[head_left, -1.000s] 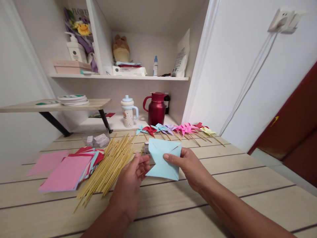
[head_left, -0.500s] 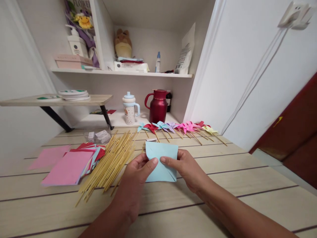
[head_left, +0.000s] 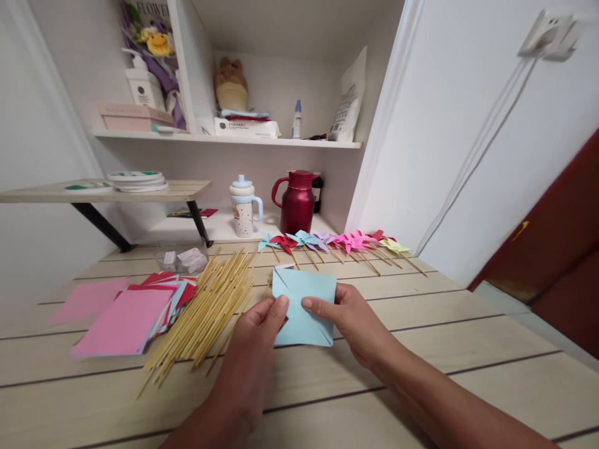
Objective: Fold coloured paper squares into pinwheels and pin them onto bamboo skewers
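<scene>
A light blue square of paper (head_left: 306, 321), with diagonal slits or creases running in from its corners, is held just above the wooden table. My left hand (head_left: 255, 340) pinches its left edge between thumb and fingers. On the right side, my right hand (head_left: 349, 318) grips the sheet, thumb on top and fingers behind it. Left of my left hand lies a spread bundle of thin bamboo sticks (head_left: 206, 312). Beyond it rests a stack of coloured paper squares (head_left: 124, 321), pink on top. Several finished paper pinwheels (head_left: 350, 241) on sticks lie in a row behind the blue paper.
A clear box with small white packets (head_left: 189, 259) stands behind the sticks. Against the shelf are a cup with a blue lid (head_left: 242, 209) and a red thermos jug (head_left: 298, 202). A small raised wooden stand (head_left: 187, 190) holds white discs at the left.
My left thumb has slid left and slightly up toward the paper's left edge, uncovering more of the sheet. The upper left slit now shows. My right hand keeps its grip.
</scene>
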Motion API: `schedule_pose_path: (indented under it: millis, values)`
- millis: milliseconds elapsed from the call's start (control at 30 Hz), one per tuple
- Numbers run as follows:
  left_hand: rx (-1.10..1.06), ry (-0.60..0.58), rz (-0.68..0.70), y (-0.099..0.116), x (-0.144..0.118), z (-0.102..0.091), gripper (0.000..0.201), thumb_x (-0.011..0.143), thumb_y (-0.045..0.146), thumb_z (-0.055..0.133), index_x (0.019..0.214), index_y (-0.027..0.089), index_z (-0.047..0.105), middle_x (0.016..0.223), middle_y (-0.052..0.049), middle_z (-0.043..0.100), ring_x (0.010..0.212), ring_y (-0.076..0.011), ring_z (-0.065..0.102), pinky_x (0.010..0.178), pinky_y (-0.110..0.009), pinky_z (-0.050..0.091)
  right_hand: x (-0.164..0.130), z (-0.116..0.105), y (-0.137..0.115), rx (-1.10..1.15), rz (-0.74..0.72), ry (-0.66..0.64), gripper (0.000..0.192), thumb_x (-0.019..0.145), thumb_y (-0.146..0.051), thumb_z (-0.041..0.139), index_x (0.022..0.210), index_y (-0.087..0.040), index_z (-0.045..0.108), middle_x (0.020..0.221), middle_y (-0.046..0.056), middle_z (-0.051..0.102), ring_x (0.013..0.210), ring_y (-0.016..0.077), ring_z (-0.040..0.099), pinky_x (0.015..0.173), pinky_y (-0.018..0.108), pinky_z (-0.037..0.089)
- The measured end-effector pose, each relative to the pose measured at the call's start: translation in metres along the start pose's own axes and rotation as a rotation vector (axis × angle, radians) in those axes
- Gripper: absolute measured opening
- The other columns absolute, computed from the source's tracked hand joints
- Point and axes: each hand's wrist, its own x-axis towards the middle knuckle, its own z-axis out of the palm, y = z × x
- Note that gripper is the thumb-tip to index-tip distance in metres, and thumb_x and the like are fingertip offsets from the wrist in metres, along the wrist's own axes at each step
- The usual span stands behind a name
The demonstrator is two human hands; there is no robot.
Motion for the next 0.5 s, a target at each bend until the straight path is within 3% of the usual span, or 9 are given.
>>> schedule_pose_path:
  millis: [167, 300, 500]
  values:
    - [-0.051, -0.04, 0.004, 0.0023, 0.0005, 0.0032, 0.039, 0.077, 0.037, 0.073, 0.109, 0.017, 0.07, 0.1, -0.009, 0.075, 0.088, -0.0217, 0.068, 0.084, -0.033, 0.05, -0.0003, 0.0035, -0.0003, 0.016, -0.004, 0.007, 0.032, 0.068, -0.037, 0.08, 0.085, -0.011, 0.072, 0.073, 0.005, 0.07, 0.062, 0.0144, 0.058, 0.058, 0.026, 0.044]
    - [-0.029, 0.032, 0.002, 0.0, 0.0026, 0.0028, 0.035, 0.072, 0.037, 0.076, 0.099, 0.014, 0.074, 0.091, -0.01, 0.076, 0.083, -0.0236, 0.069, 0.078, -0.033, 0.052, -0.0012, 0.0071, 0.001, 0.057, 0.02, -0.017, 0.032, 0.067, -0.038, 0.081, 0.084, -0.012, 0.073, 0.075, 0.005, 0.072, 0.065, 0.0167, 0.061, 0.063, 0.028, 0.046]
    - [-0.044, 0.024, 0.006, -0.0011, 0.0025, 0.0018, 0.034, 0.075, 0.037, 0.073, 0.1, 0.013, 0.074, 0.087, -0.009, 0.076, 0.077, -0.0221, 0.068, 0.074, -0.033, 0.052, -0.0031, 0.0098, 0.0015, 0.129, 0.047, -0.033, 0.032, 0.066, -0.035, 0.082, 0.088, -0.013, 0.073, 0.077, 0.006, 0.073, 0.071, 0.0194, 0.064, 0.07, 0.032, 0.048]
